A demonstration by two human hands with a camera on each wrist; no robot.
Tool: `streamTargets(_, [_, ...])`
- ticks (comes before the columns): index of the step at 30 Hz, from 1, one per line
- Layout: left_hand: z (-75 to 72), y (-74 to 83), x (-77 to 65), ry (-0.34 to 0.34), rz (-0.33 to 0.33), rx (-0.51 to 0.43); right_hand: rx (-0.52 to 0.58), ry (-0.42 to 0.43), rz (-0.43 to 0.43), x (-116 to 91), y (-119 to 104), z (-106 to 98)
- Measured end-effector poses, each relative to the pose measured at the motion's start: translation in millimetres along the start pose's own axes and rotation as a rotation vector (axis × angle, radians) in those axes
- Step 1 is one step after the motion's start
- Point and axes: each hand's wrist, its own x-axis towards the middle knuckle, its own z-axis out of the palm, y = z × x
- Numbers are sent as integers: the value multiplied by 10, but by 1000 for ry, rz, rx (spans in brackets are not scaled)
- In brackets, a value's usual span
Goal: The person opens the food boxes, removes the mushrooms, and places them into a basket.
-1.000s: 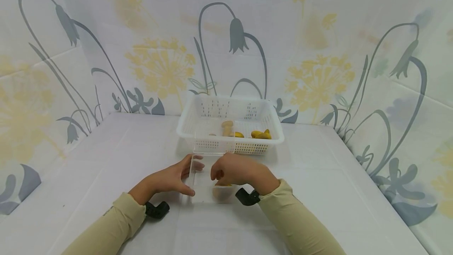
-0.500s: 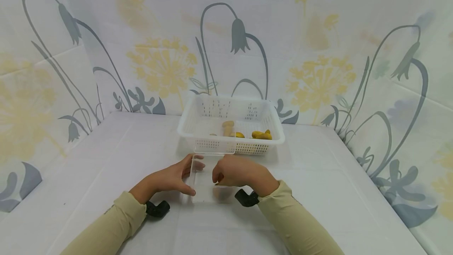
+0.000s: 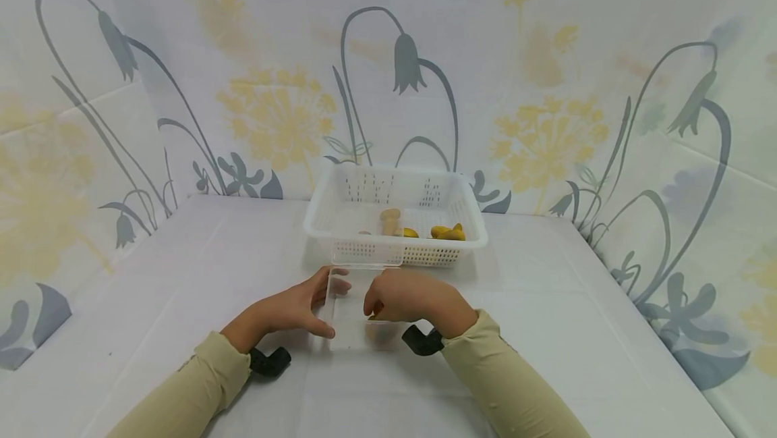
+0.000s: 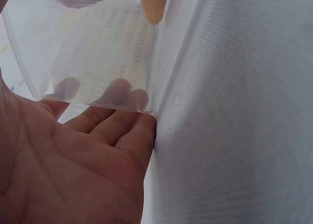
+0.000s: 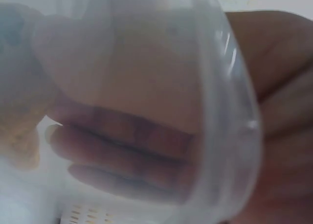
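Observation:
A clear plastic box (image 3: 349,335) stands on the white tabletop, its clear lid (image 3: 367,254) raised at the back. My left hand (image 3: 290,308) grips the box's left side, thumb at the front corner and fingers round the back; through the clear wall (image 4: 98,53) the fingertips (image 4: 117,89) show. From above, my right hand (image 3: 409,297) reaches into the box with bent fingers. It pinches a yellow-orange piece (image 5: 19,143), mostly hidden and blurred; its kind cannot be told. A rounded orange tip (image 4: 154,8) shows low in the box in the left wrist view.
Behind the box, a white perforated basket (image 3: 473,225) holds a tan mushroom-shaped piece (image 3: 390,221) and several yellow pieces (image 3: 449,232). The lid stands close in front of the basket. A patterned cloth (image 3: 273,53) hangs behind and at both sides.
Both hands stay almost in place. The right hand shifts very slightly inside the box, and less yellow shows below its fingers than a second ago.

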Motion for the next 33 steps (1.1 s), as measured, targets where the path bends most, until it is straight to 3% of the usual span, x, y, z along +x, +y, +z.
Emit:
streamTargets(6, [3, -22, 6, 2, 2, 2, -12, 8, -34, -11, 15, -4])
streamTargets(14, [-6, -40, 11, 5, -2, 32, 161, 41, -35, -28, 55, -39])
streamTargets(23, [-4, -27, 15, 10, -22, 34, 251, 77, -62, -53, 79, -50])
streamTargets(33, [-5, -21, 10, 2, -31, 35, 315, 151, -167, -82, 61, -100])
